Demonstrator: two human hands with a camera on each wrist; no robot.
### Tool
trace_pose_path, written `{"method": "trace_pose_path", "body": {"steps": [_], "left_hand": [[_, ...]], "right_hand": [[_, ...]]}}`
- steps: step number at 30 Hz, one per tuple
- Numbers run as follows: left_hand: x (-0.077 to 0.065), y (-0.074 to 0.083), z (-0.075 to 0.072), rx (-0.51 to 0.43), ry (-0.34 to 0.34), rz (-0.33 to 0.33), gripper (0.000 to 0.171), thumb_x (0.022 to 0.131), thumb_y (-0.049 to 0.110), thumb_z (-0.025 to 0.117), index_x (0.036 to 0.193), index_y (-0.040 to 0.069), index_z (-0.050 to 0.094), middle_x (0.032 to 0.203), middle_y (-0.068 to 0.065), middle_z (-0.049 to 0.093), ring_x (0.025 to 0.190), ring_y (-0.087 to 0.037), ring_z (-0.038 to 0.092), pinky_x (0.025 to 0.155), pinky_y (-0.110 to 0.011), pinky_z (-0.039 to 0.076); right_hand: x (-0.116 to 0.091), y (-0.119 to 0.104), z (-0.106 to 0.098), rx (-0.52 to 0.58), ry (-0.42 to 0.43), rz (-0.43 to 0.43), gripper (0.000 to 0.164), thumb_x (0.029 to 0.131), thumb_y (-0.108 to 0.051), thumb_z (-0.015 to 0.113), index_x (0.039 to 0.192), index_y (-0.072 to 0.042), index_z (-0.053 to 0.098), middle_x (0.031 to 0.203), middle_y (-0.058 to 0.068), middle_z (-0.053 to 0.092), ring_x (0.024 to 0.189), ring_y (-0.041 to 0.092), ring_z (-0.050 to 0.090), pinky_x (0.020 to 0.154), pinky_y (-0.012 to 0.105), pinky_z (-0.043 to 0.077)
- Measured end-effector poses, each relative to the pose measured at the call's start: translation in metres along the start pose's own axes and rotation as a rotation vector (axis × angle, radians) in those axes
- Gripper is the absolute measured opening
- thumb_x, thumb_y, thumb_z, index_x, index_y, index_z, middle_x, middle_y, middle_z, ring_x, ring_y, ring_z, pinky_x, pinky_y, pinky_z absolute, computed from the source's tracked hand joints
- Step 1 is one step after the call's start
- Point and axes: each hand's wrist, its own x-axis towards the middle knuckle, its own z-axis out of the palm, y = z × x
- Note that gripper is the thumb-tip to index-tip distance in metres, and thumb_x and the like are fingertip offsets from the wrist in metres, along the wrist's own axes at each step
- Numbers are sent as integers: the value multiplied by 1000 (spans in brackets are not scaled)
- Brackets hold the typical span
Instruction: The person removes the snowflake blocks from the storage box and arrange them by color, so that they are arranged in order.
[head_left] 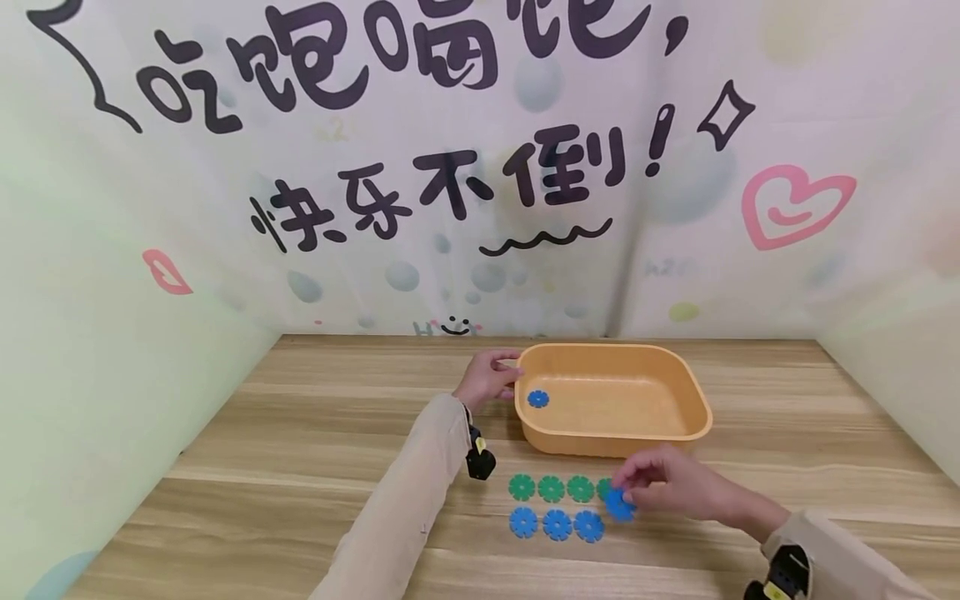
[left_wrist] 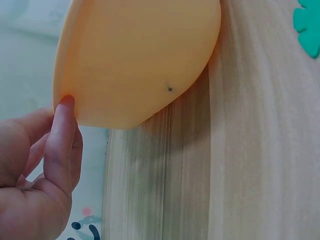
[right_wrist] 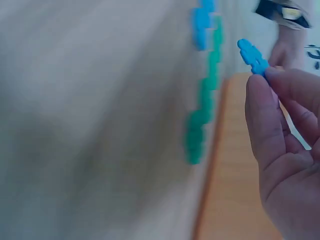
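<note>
My left hand (head_left: 487,377) is at the left end of an orange plastic basin (head_left: 611,446). In the left wrist view its thumb and finger (left_wrist: 60,135) pinch the basin's rim. My right hand (head_left: 675,483) pinches a blue snowflake disc (head_left: 619,505) between thumb and fingertips, seen nearly edge-on in the right wrist view (right_wrist: 252,57). Under that disc in the head view, a green snowflake disc (head_left: 603,488) is partly covered. Three blue discs (head_left: 557,525) lie in a row on the table, left of the held one. Inside the basin, one blue disc (head_left: 537,399) lies near the left end.
Several green discs (head_left: 551,488) form a row between the blue row and the basin. The wood-grain table (head_left: 300,467) reaches back to a printed cloth wall (head_left: 450,275). Both wrists wear small black devices (head_left: 480,454), and the right sleeve (head_left: 840,550) comes in from the lower right.
</note>
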Motion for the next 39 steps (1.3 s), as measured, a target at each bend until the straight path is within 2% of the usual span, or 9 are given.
{"method": "trace_pose_path", "body": {"steps": [5,9,16,26,39], "left_hand": [[0,0,0,7,2,-4,35,83,5,61,117,6,56,91,-13,58,72,-21,62,71,-40,53],[0,1,0,17,7,-4,34,83,5,61,117,6,57,90,-13,58,71,-21,62,72,-40,53],[0,2,1,24,9,-6,34,83,5,61,117,6,56,92,-15,59,69,-18,62,72,-40,53],[-1,1,1,44,8,14,35,83,4,61,118,4,56,89,-14,60,61,-13,59,65,-35,55],[-1,2,1,48,14,8,36,83,6,61,118,5,55,90,-13,59,62,-14,60,63,-32,55]], "right_hand": [[-6,13,6,-56,44,-34,9,84,-4,58,90,1,63,84,6,64,71,7,57,61,24,52],[-7,15,8,-88,65,0,9,83,-5,60,89,1,64,83,3,63,70,5,56,59,23,51],[-4,14,12,-176,57,31,7,80,-2,63,83,-8,66,81,-6,63,68,2,54,59,21,50],[-2,12,14,-221,55,78,7,77,-6,67,79,-13,66,75,-9,61,62,0,51,54,20,50],[-2,10,14,-232,30,87,3,78,-12,67,80,-9,67,75,-9,60,62,0,50,53,19,48]]}}
